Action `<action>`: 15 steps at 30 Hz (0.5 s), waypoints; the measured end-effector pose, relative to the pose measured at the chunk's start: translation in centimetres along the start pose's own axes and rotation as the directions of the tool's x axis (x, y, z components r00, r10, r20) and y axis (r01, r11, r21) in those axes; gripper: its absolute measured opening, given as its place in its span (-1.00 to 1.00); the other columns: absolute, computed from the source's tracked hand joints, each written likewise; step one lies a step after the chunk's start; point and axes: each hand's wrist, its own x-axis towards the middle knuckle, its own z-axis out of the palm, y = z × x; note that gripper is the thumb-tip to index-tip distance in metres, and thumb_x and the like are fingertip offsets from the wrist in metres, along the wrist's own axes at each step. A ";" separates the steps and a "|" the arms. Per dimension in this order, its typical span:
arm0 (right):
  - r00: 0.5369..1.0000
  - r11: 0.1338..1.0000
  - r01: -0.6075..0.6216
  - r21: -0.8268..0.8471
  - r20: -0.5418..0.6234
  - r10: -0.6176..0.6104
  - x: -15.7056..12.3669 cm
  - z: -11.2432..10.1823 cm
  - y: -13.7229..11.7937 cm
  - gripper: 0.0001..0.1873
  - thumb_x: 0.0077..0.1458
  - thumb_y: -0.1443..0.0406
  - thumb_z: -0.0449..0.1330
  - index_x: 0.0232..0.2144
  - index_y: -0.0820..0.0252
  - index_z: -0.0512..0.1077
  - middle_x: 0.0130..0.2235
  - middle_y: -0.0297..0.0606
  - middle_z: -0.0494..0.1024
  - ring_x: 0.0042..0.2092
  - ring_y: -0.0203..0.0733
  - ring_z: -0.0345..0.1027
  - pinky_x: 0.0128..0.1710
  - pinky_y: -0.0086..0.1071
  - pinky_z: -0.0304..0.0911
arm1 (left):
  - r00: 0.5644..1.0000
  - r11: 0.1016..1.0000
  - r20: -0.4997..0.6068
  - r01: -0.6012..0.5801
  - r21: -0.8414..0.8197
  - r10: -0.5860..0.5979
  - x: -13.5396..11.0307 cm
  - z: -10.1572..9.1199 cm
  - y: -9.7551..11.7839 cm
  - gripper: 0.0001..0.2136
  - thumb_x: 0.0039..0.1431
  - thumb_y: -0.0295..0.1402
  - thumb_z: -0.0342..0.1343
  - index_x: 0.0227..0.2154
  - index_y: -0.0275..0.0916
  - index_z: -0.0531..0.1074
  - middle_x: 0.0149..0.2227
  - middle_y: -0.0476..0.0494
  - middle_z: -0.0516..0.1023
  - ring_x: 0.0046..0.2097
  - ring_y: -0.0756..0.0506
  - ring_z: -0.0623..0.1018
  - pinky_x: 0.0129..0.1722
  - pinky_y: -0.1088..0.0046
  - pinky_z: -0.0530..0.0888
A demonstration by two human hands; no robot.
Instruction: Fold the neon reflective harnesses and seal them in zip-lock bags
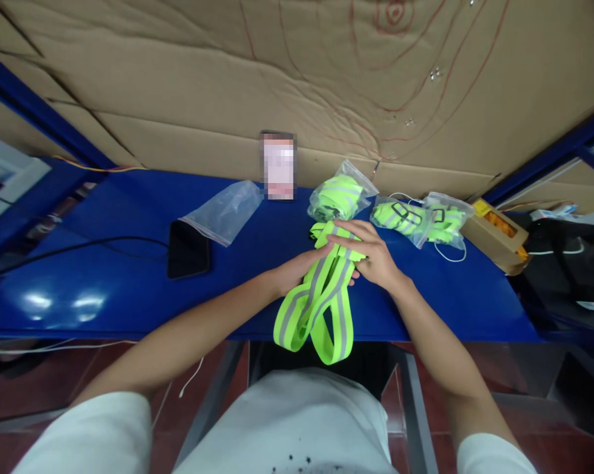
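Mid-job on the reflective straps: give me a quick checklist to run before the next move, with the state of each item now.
1. Both hands on the strap bundle: left hand under it, right hand on top. Ok.
2. Neon reflective straps gathered: loops hang over the blue table edge. Not ok.
3. Empty clear bag within reach on the left: ok.
4. Bag mouth open: cannot tell.
5. Black phone clear of the straps: ok.
6. Filled bags apart from the bundle: nearest one touches or overlaps it, cannot tell.
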 end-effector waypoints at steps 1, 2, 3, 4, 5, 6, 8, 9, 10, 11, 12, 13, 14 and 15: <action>1.000 1.000 0.011 0.005 -0.005 -0.011 0.0 0.0 0.0 -0.24 0.05 0.62 0.04 0.16 -0.19 0.42 0.29 -0.41 0.34 0.27 0.00 0.18 0.23 0.03 0.20 | 1.000 1.000 -0.021 0.008 -0.002 -0.008 0.1 0.0 0.1 -0.39 0.25 0.11 0.03 -0.04 -0.43 0.53 -0.03 -0.49 0.60 -0.03 -0.32 0.61 0.08 0.10 0.45; 1.000 1.000 0.021 0.011 -0.006 -0.021 0.0 0.1 0.0 -0.24 0.04 0.62 0.05 0.17 -0.18 0.41 0.29 -0.40 0.34 0.28 0.00 0.18 0.24 0.03 0.19 | 0.999 1.000 -0.040 0.012 -0.002 -0.012 0.1 0.0 0.1 -0.40 0.24 0.10 0.04 -0.05 -0.43 0.53 -0.04 -0.48 0.61 -0.05 -0.31 0.62 0.06 0.12 0.46; 1.000 0.999 0.028 0.019 0.001 -0.028 0.0 0.1 0.0 -0.23 0.04 0.62 0.06 0.18 -0.17 0.41 0.29 -0.39 0.33 0.28 0.01 0.16 0.24 0.03 0.18 | 0.998 1.000 -0.057 0.014 -0.001 -0.014 0.1 0.0 0.1 -0.41 0.24 0.09 0.06 -0.06 -0.43 0.54 -0.05 -0.47 0.61 -0.07 -0.30 0.63 0.04 0.13 0.48; 0.999 0.999 0.028 0.030 0.017 -0.029 0.0 0.1 0.0 -0.24 0.04 0.61 0.07 0.18 -0.16 0.40 0.30 -0.37 0.32 0.29 0.01 0.15 0.24 0.03 0.18 | 0.997 1.000 -0.069 0.016 -0.001 -0.016 0.1 0.0 0.2 -0.42 0.24 0.08 0.08 -0.06 -0.43 0.54 -0.06 -0.47 0.62 -0.08 -0.29 0.64 0.02 0.15 0.49; 0.999 0.999 0.019 0.044 0.036 -0.021 0.1 0.0 -0.1 -0.25 0.04 0.60 0.08 0.19 -0.15 0.40 0.31 -0.35 0.31 0.30 0.02 0.14 0.24 0.03 0.18 | 0.997 1.000 -0.073 0.021 -0.005 -0.021 0.0 0.0 0.2 -0.43 0.23 0.07 0.09 -0.07 -0.44 0.54 -0.07 -0.46 0.62 -0.09 -0.28 0.64 0.01 0.16 0.49; 0.998 0.998 0.003 0.063 0.057 -0.007 0.1 0.0 -0.1 -0.27 0.05 0.59 0.09 0.18 -0.13 0.40 0.31 -0.33 0.29 0.30 0.03 0.14 0.24 0.04 0.18 | 0.997 0.999 -0.066 0.033 -0.012 -0.034 0.0 0.0 0.1 -0.44 0.23 0.06 0.10 -0.08 -0.44 0.54 -0.08 -0.46 0.63 -0.10 -0.28 0.64 0.00 0.17 0.50; 0.996 0.992 -0.038 0.118 0.089 0.028 0.2 -0.3 -0.3 -0.36 0.09 0.53 0.13 0.16 -0.11 0.42 0.32 -0.28 0.28 0.30 0.04 0.15 0.24 0.04 0.18 | 0.996 0.996 -0.038 0.075 -0.043 -0.076 -0.1 0.0 0.1 -0.46 0.23 0.03 0.11 -0.08 -0.44 0.54 -0.09 -0.45 0.63 -0.11 -0.26 0.65 -0.02 0.21 0.50; 0.994 0.986 -0.058 0.159 0.099 0.042 0.3 -0.5 -0.4 -0.41 0.11 0.50 0.15 0.14 -0.10 0.44 0.31 -0.26 0.28 0.30 0.04 0.15 0.25 0.04 0.16 | 0.994 0.993 -0.021 0.103 -0.066 -0.104 -0.1 0.0 0.1 -0.47 0.24 0.02 0.10 -0.09 -0.45 0.54 -0.09 -0.45 0.64 -0.12 -0.25 0.65 -0.04 0.23 0.51; 0.992 0.975 -0.075 0.210 0.112 0.052 0.4 -0.8 -0.5 -0.45 0.14 0.46 0.16 0.13 -0.09 0.45 0.31 -0.25 0.29 0.31 0.04 0.15 0.26 0.04 0.14 | 0.991 0.987 -0.007 0.130 -0.090 -0.131 -0.1 0.0 0.1 -0.48 0.24 0.01 0.09 -0.09 -0.45 0.55 -0.10 -0.44 0.64 -0.13 -0.24 0.65 -0.05 0.26 0.52; 0.990 0.957 -0.091 0.274 0.133 0.056 0.5 -1.1 -0.6 -0.49 0.16 0.42 0.17 0.12 -0.09 0.46 0.30 -0.24 0.29 0.32 0.03 0.14 0.28 0.03 0.12 | 0.989 0.982 0.001 0.148 -0.114 -0.149 -0.1 0.0 0.2 -0.48 0.25 0.00 0.08 -0.09 -0.45 0.55 -0.11 -0.44 0.64 -0.14 -0.24 0.66 -0.07 0.27 0.52; 0.984 0.930 -0.111 0.349 0.169 0.054 0.5 -1.4 -0.8 -0.53 0.18 0.38 0.18 0.12 -0.09 0.46 0.31 -0.24 0.28 0.33 0.03 0.13 0.30 0.02 0.09 | 0.987 0.979 0.002 0.158 -0.132 -0.159 -0.1 0.0 0.3 -0.49 0.25 -0.01 0.07 -0.09 -0.45 0.54 -0.12 -0.43 0.65 -0.15 -0.23 0.66 -0.08 0.28 0.53; 0.975 0.893 -0.139 0.427 0.215 0.049 0.6 -1.8 -0.9 -0.55 0.18 0.33 0.20 0.11 -0.09 0.46 0.32 -0.26 0.26 0.34 0.04 0.10 0.32 0.01 0.06 | 0.987 0.977 -0.004 0.158 -0.140 -0.160 -0.1 0.0 0.4 -0.50 0.25 -0.03 0.06 -0.10 -0.45 0.54 -0.12 -0.42 0.65 -0.16 -0.23 0.66 -0.09 0.28 0.53; 0.965 0.849 -0.175 0.499 0.257 0.048 0.7 -2.1 -0.9 -0.56 0.18 0.28 0.23 0.11 -0.09 0.46 0.33 -0.27 0.23 0.36 0.05 0.06 0.34 0.00 0.03 | 0.988 0.979 -0.020 0.149 -0.136 -0.153 -0.1 0.0 0.5 -0.53 0.25 -0.06 0.08 -0.10 -0.44 0.55 -0.14 -0.41 0.66 -0.17 -0.23 0.66 -0.11 0.28 0.54; 0.959 0.801 -0.213 0.560 0.276 0.062 0.8 -2.2 -0.9 -0.56 0.17 0.23 0.26 0.11 -0.09 0.46 0.35 -0.30 0.21 0.38 0.05 0.02 0.36 -0.02 -0.01 | 0.990 0.984 -0.048 0.129 -0.120 -0.135 -0.1 0.0 0.6 -0.56 0.23 -0.09 0.11 -0.10 -0.43 0.54 -0.15 -0.40 0.66 -0.18 -0.23 0.66 -0.12 0.28 0.55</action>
